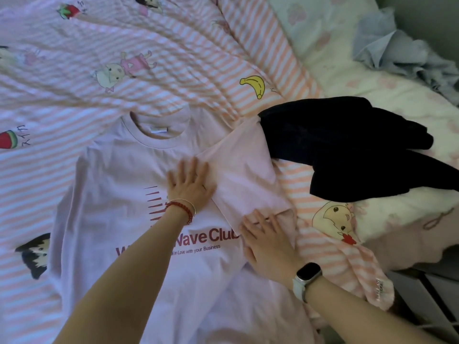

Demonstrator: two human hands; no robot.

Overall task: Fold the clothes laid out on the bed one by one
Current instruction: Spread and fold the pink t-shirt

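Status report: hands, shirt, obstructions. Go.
Left hand flat on pink T-shirt. Right hand flat on folded-in sleeve. Dark garment lies beside, touching sleeve edge.

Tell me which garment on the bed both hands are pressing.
The pink T-shirt with red lettering, under the left hand and right hand; the dark garment lies untouched.

Home bedroom, bed under striped cartoon-print bedding, clothes strewn across it
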